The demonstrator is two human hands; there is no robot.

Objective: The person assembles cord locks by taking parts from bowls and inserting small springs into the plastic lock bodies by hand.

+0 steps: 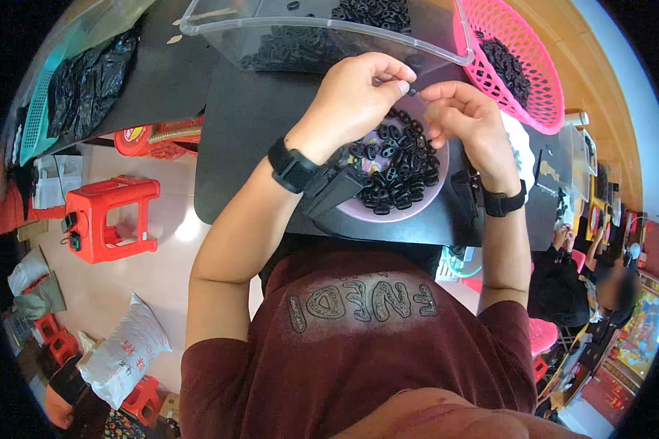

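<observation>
Above a pale lilac bowl (442, 175), both hands meet at a small black part (411, 91). My left hand (362, 91) pinches it between thumb and fingertips. From the other side my right hand (467, 121) comes up to it, fingers curled and index tip close to the part; whatever lies between its fingertips is too small to make out. Inside the bowl lies a heap of small black oval pieces (399, 164) with holes in them. Black straps with dark modules circle both my wrists.
Beyond the bowl stands a clear plastic bin (329, 24) with more black pieces. A pink lattice basket (545, 88) of black pieces is at the right. Red stools (113, 219) and a white sack (128, 351) occupy the floor at left. Another person (564, 285) sits far right.
</observation>
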